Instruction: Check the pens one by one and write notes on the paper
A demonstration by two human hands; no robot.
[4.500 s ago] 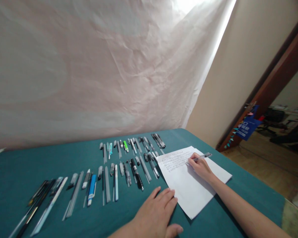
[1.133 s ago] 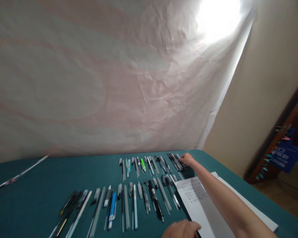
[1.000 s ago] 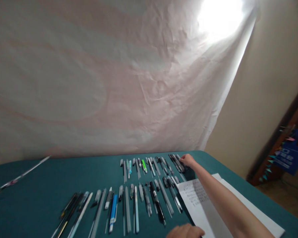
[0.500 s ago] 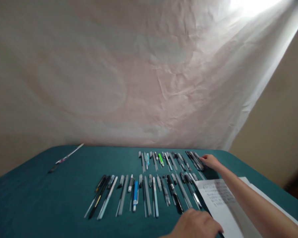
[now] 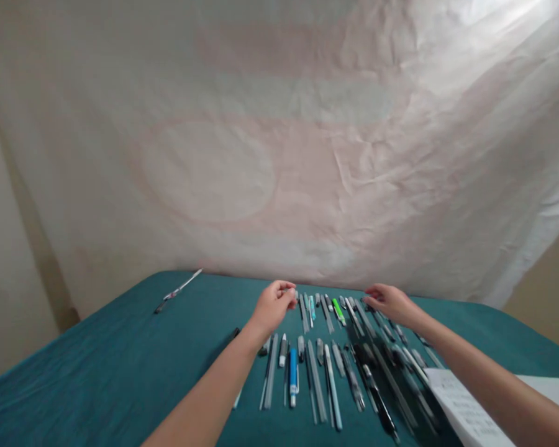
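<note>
My left hand (image 5: 274,304) hovers at the left end of the back row of pens, fingers loosely curled and thumb a little apart, close to a small pen cap (image 5: 297,294). Over the middle of that row is my right hand (image 5: 391,303), its fingers bent and parted, with nothing visible in them. Between the hands lie a bright green pen (image 5: 338,311), a light blue one (image 5: 312,308) and several clear and grey pen parts. A front row holds a blue pen (image 5: 293,377), a black pen (image 5: 381,402) and clear tubes. My left forearm hides its left end.
Handwritten paper sheets (image 5: 466,403) lie at the right, partly under my right forearm. A lone thin pen (image 5: 179,290) rests slanted at the far left of the green tablecloth (image 5: 121,366). A pale hanging sheet (image 5: 279,155) stands behind the table.
My left hand has gone from the front edge to the back row's left end. My right hand has left the row's right end and moved inward. The view has turned left.
</note>
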